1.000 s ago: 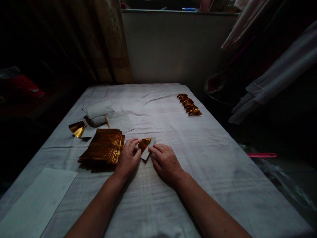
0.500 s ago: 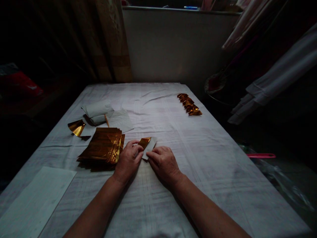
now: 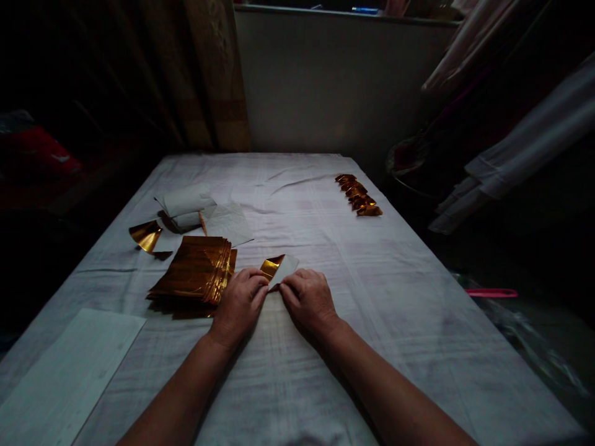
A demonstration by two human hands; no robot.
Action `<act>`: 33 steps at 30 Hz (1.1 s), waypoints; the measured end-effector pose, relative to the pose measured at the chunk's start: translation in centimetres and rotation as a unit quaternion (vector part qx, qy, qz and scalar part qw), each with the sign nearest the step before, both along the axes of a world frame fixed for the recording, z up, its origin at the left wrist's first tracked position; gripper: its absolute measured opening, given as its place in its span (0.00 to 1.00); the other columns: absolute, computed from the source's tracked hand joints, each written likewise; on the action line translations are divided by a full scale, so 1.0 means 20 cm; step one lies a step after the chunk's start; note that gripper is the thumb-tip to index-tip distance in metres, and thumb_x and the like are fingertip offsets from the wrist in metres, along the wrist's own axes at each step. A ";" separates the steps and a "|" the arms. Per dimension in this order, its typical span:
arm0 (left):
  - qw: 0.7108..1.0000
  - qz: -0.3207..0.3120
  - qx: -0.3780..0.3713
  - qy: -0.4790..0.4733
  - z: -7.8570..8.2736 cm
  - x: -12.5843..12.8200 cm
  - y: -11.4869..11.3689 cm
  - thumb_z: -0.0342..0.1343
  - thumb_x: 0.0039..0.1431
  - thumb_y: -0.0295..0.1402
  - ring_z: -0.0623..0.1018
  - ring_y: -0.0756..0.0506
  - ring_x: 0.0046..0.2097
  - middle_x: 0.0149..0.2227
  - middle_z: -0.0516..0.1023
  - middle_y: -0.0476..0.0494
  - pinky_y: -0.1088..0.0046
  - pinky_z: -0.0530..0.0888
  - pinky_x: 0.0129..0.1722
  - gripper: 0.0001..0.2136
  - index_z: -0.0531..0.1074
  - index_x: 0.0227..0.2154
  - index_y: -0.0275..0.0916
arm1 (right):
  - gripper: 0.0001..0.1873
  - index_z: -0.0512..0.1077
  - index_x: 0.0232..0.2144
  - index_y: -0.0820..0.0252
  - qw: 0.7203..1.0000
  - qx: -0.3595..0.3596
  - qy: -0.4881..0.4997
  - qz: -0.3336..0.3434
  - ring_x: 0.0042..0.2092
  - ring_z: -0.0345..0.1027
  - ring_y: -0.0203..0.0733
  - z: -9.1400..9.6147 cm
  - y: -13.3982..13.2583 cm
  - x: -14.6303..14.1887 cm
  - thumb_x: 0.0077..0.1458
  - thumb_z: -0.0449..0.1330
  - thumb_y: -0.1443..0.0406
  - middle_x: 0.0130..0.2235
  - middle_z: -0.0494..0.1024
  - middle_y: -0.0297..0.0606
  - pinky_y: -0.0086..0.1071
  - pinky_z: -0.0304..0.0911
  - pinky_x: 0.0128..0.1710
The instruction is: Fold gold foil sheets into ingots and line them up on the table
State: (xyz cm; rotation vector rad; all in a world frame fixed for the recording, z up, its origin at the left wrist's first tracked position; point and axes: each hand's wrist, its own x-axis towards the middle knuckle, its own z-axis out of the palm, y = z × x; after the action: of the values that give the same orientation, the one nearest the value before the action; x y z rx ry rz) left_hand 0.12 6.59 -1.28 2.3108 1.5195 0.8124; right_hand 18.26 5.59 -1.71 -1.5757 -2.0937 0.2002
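The fingers of the left hand (image 3: 240,302) and right hand (image 3: 310,298) are closed in, thumb against forefinger, pinching the near edge of a small gold-and-pale sheet (image 3: 284,271). It lies on the cloth-covered table (image 3: 400,334) between the two sets of fingertips and reaches just beyond them, slanted, gold on the left and pale on the right.

This piece looks partly folded — creased, but flatter than the row of folded gold pieces (image 3: 355,189), which sits well beyond the right fingers and appears finished. Plenty seems left: a thick stack of gold sheets (image 3: 191,266) lies just left of the left fingers, apparently unfolded. Farther out past that stack are a curled gold sheet (image 3: 147,234) and some pale papers (image 3: 186,202) — whether these are spares or offcuts, I cannot tell.
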 end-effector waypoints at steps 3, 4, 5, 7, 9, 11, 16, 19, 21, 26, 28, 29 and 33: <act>1.000 -0.003 0.003 -0.009 0.00 0.00 0.00 0.53 0.62 0.30 0.76 0.42 0.46 0.42 0.78 0.43 0.61 0.74 0.50 0.07 0.76 0.35 0.41 | 0.09 0.75 0.27 0.56 1.000 -0.005 -0.004 -0.013 0.35 0.67 0.41 0.00 0.01 -0.01 0.60 0.62 0.62 0.30 0.76 0.35 0.35 0.51 0.36; 1.000 -0.006 0.003 -0.012 0.00 0.00 0.00 0.52 0.63 0.31 0.76 0.42 0.46 0.42 0.78 0.43 0.61 0.74 0.49 0.07 0.76 0.35 0.41 | 0.09 0.75 0.27 0.56 1.000 -0.006 -0.005 -0.017 0.35 0.67 0.41 0.01 0.02 -0.01 0.60 0.61 0.62 0.30 0.76 0.35 0.35 0.50 0.36; 1.000 -0.009 0.002 -0.013 0.01 0.00 0.00 0.52 0.63 0.31 0.76 0.42 0.45 0.42 0.78 0.43 0.61 0.74 0.49 0.07 0.76 0.35 0.41 | 0.10 0.74 0.26 0.56 1.000 -0.006 -0.005 -0.020 0.35 0.67 0.41 0.01 0.02 -0.01 0.60 0.61 0.62 0.29 0.76 0.35 0.35 0.50 0.36; 1.000 -0.012 0.002 -0.009 0.01 0.00 -0.01 0.53 0.63 0.32 0.76 0.42 0.45 0.41 0.78 0.43 0.61 0.74 0.48 0.06 0.75 0.34 0.41 | 0.10 0.74 0.26 0.56 1.000 -0.005 -0.007 -0.024 0.34 0.67 0.41 0.01 0.02 -0.02 0.60 0.61 0.62 0.29 0.76 0.35 0.35 0.49 0.35; 1.000 -0.006 0.002 -0.003 0.02 0.01 -0.01 0.55 0.62 0.32 0.76 0.42 0.45 0.41 0.78 0.43 0.61 0.73 0.49 0.04 0.75 0.33 0.41 | 0.10 0.73 0.25 0.57 1.000 -0.003 -0.010 -0.027 0.34 0.67 0.41 0.01 0.03 -0.02 0.59 0.62 0.62 0.28 0.76 0.35 0.35 0.48 0.35; 1.000 0.004 0.000 -0.002 0.02 0.01 -0.02 0.56 0.61 0.31 0.76 0.42 0.46 0.41 0.78 0.44 0.61 0.73 0.50 0.02 0.74 0.33 0.42 | 0.10 0.73 0.26 0.57 0.999 -0.002 -0.014 -0.030 0.34 0.67 0.41 0.01 0.03 -0.03 0.59 0.62 0.62 0.28 0.76 0.35 0.35 0.48 0.35; 1.000 0.020 -0.009 -0.001 0.02 0.04 -0.03 0.57 0.60 0.30 0.74 0.41 0.47 0.42 0.78 0.44 0.61 0.72 0.50 0.01 0.72 0.33 0.41 | 0.10 0.72 0.26 0.57 0.999 0.007 -0.022 -0.042 0.34 0.66 0.42 -0.01 0.02 -0.03 0.58 0.62 0.62 0.28 0.75 0.35 0.35 0.48 0.35; 0.999 0.027 -0.018 0.011 0.03 0.05 -0.03 0.56 0.61 0.30 0.73 0.41 0.46 0.40 0.77 0.43 0.61 0.71 0.50 0.01 0.71 0.32 0.41 | 0.10 0.71 0.25 0.57 0.999 0.020 -0.022 -0.043 0.33 0.66 0.41 -0.01 0.02 -0.04 0.59 0.61 0.62 0.28 0.75 0.35 0.35 0.48 0.35; 0.999 0.031 -0.021 0.019 0.03 0.05 -0.03 0.56 0.61 0.31 0.73 0.41 0.45 0.39 0.76 0.44 0.61 0.71 0.49 0.02 0.70 0.32 0.41 | 0.11 0.71 0.25 0.57 0.998 0.021 -0.023 -0.046 0.33 0.66 0.41 -0.01 0.03 -0.04 0.58 0.62 0.62 0.27 0.74 0.35 0.35 0.47 0.35; 0.999 0.033 -0.014 0.020 0.02 0.06 -0.03 0.56 0.61 0.29 0.72 0.41 0.44 0.38 0.75 0.44 0.61 0.71 0.48 0.02 0.69 0.32 0.41 | 0.10 0.71 0.26 0.58 0.997 -0.011 -0.037 -0.066 0.33 0.66 0.42 0.02 0.04 -0.06 0.54 0.65 0.59 0.28 0.75 0.36 0.35 0.47 0.34; 0.999 0.030 -0.014 0.018 0.01 0.06 -0.03 0.55 0.60 0.28 0.72 0.41 0.44 0.38 0.75 0.44 0.61 0.70 0.48 0.02 0.69 0.32 0.41 | 0.09 0.72 0.27 0.57 0.997 -0.028 -0.033 -0.064 0.34 0.67 0.42 0.02 0.04 -0.05 0.55 0.65 0.60 0.29 0.76 0.36 0.35 0.47 0.35; 0.999 0.029 -0.013 0.018 0.01 0.06 -0.03 0.55 0.60 0.28 0.72 0.41 0.44 0.38 0.75 0.44 0.61 0.70 0.48 0.02 0.69 0.31 0.41 | 0.08 0.72 0.28 0.57 0.997 -0.036 -0.027 -0.059 0.35 0.68 0.42 0.03 0.04 -0.05 0.56 0.64 0.61 0.29 0.76 0.35 0.35 0.48 0.35; 1.000 0.027 0.000 0.015 0.01 0.06 -0.03 0.55 0.60 0.28 0.72 0.41 0.44 0.38 0.76 0.44 0.61 0.70 0.48 0.03 0.69 0.31 0.41 | 0.03 0.73 0.31 0.56 0.998 -0.051 0.005 -0.038 0.37 0.69 0.43 0.02 0.04 -0.02 0.57 0.63 0.65 0.32 0.78 0.35 0.34 0.50 0.38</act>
State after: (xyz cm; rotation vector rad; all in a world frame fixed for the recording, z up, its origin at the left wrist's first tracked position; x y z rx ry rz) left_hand 1.23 5.97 -1.17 2.3007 1.6017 0.7932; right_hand 17.81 6.33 -1.37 -1.7068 -2.0407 0.2932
